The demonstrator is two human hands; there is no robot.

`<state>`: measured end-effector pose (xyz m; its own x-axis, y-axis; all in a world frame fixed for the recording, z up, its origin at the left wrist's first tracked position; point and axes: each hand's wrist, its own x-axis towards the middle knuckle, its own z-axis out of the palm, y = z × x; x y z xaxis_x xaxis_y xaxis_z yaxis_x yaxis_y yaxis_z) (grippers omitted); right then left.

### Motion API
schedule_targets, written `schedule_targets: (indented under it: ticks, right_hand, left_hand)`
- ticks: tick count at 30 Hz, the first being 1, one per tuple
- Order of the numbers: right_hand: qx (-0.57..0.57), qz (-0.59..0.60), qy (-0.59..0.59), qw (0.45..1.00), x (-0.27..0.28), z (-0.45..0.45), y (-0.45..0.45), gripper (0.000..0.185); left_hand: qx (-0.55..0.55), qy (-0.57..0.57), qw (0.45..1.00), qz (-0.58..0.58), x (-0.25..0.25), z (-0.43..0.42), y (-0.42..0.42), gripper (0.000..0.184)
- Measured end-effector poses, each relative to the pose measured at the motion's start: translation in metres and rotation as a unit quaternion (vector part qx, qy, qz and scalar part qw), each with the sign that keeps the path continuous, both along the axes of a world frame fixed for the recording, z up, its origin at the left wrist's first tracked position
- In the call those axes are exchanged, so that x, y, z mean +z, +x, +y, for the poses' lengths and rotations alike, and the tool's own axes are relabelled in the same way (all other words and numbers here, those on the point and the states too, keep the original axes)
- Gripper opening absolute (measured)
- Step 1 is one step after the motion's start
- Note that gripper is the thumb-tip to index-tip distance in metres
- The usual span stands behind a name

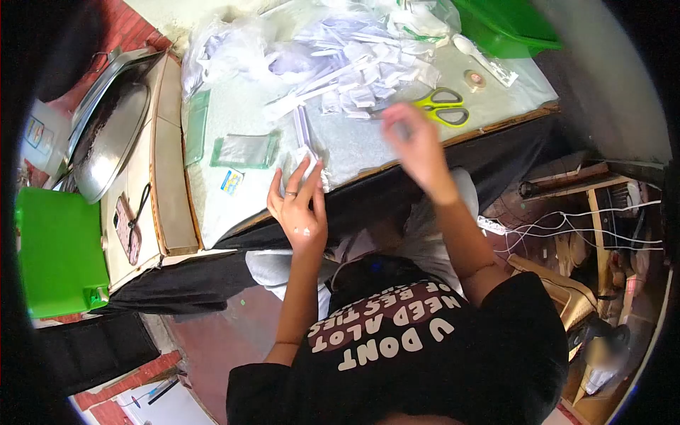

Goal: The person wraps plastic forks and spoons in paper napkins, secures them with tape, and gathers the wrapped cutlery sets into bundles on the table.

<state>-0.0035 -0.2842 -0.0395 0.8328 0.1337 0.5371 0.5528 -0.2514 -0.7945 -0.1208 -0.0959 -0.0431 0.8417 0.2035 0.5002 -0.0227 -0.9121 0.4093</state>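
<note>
My left hand (pixel 301 205) lies on the table's near edge with its fingers spread. Its fingertips touch the near end of a slim white packet (pixel 303 131) that looks wrapped in clear plastic; what is inside I cannot make out. My right hand (pixel 418 149) is raised over the front edge, smeared by motion, so its grip is unclear. Just beyond it lie scissors with lime-green and grey handles (pixel 453 115). A heap of white wrapped packets (pixel 368 71) spreads across the back. Left of my left hand are a clear plastic pouch (pixel 244 150) and a small blue-and-yellow label (pixel 231 181).
A tape roll (pixel 474 79) and a wrapped white spoon (pixel 473 53) lie at the right. A green bin (pixel 513 25) stands behind. Leftward are a phone (pixel 127 230), a metal lid (pixel 113 145) and a green box (pixel 60 248). White cables (pixel 588 230) hang at the right.
</note>
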Motion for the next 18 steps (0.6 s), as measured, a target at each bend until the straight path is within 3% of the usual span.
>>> schedule_targets:
  ticks: [2, 5, 9, 13, 15, 16, 18]
  right_hand:
    - [-0.186, -0.014, -0.063, 0.98, 0.001, -0.042, 0.035, 0.01]
    - [-0.349, -0.059, -0.197, 0.914, -0.004, -0.114, 0.075, 0.017]
    - [-0.401, 0.034, -0.379, 0.834, -0.009, -0.137, 0.085, 0.027]
    - [-0.36, 0.028, -0.396, 0.844, 0.004, -0.131, 0.079, 0.027]
    - [-0.216, 0.012, -0.201, 0.955, -0.002, -0.121, 0.083, 0.023]
    - [-0.136, 0.006, -0.097, 0.986, 0.008, -0.107, 0.079, 0.021]
    - [0.012, 0.212, 0.13, 0.969, 0.036, -0.059, 0.039, 0.017]
  left_hand:
    - [-0.001, -0.007, 1.0, 0.003, 0.0, 0.0, 0.0, 0.028]
    - [-0.004, -0.012, 1.0, 0.0, -0.003, 0.002, 0.001, 0.026]
    - [-0.013, -0.025, 1.0, -0.008, -0.001, 0.001, 0.0, 0.025]
    - [-0.07, -0.044, 0.997, 0.005, 0.001, 0.011, 0.002, 0.024]
    - [-0.097, -0.055, 0.994, 0.014, 0.008, 0.016, 0.003, 0.025]
    - [-0.105, -0.049, 0.993, 0.024, 0.012, 0.016, 0.004, 0.027]
    - [-0.128, -0.075, 0.989, 0.023, 0.021, 0.015, 0.004, 0.028]
